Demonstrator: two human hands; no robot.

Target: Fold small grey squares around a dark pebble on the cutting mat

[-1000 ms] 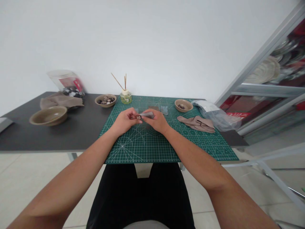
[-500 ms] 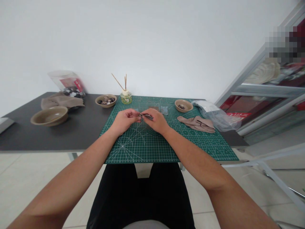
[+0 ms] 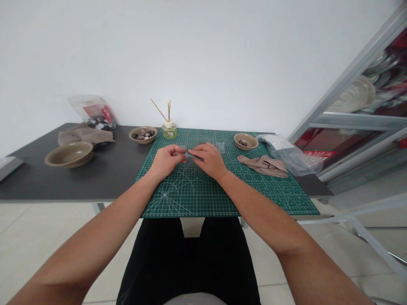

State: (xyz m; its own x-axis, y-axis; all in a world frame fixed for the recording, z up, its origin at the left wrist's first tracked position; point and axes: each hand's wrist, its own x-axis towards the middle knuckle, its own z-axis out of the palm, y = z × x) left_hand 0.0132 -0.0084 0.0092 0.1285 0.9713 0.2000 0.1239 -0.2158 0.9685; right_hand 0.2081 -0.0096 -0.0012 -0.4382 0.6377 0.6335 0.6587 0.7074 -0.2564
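Observation:
My left hand (image 3: 165,162) and my right hand (image 3: 210,160) meet above the green cutting mat (image 3: 178,205), fingertips almost touching. Between the fingers of the right hand runs a thin, flat grey piece (image 3: 194,157), mostly covered. The left thumb and fingers are pinched together at its left end; whatever small thing they hold is too hidden to name. Just behind the right hand, a small blue-grey flat piece (image 3: 220,147) lies on the mat.
Around the hands are a bowl of stones (image 3: 143,140), a reed diffuser (image 3: 169,130), a bowl with a few stones (image 3: 246,148), a brown cloth (image 3: 265,166) and a plastic bag (image 3: 292,156). A larger bowl (image 3: 69,163), another cloth (image 3: 84,134) and a clear bag (image 3: 95,114) stand left.
The right fingers have straightened and moved slightly over the left fingertips, covering the small dark spot between them. The view has shifted a little; the bowls and cloths stay put.

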